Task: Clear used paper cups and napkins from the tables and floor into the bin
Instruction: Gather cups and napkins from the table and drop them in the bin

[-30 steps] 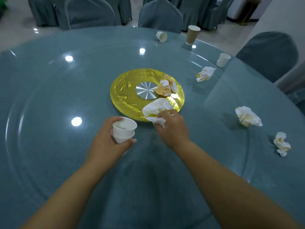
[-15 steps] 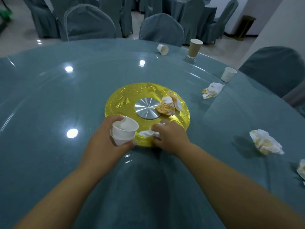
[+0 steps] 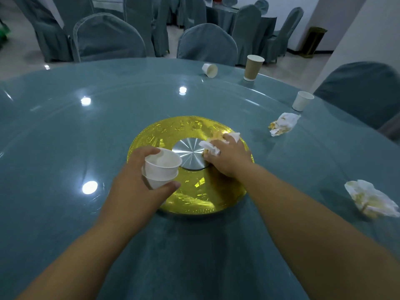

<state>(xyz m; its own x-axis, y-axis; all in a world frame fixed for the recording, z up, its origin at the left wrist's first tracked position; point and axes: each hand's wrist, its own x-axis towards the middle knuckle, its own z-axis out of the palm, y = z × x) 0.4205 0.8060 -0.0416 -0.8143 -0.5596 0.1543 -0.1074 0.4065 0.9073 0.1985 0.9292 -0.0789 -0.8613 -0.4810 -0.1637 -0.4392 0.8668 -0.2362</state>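
Gathering napkins (image 3: 211, 147) off the plate (image 3: 194, 199): right hand (image 3: 229, 158) clutching one atop another, left hand (image 3: 134, 191) gripping stacked cups (image 3: 162, 167); next, likely pinching both napkins and lifting clear.

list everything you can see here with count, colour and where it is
table: 1, grey-blue, glass-topped, fills the view
plate: 1, gold with silver centre, mid-table
stacked cups: 2, white, nested, held above plate edge
tipped cup: 1, white, on its side, far edge
brown cup: 1, brown, upright right of it
small cup: 1, white, upright near right edge
far napkin: 1, white stained yellow, near small cup
near napkin: 1, white stained yellow, right edge
held napkins: count unclear, white and stained, on plate
chairs: several, grey-blue covers, around table
left grip: 1, bare, holds stacked cups
right grip: 1, bare, holds held napkins
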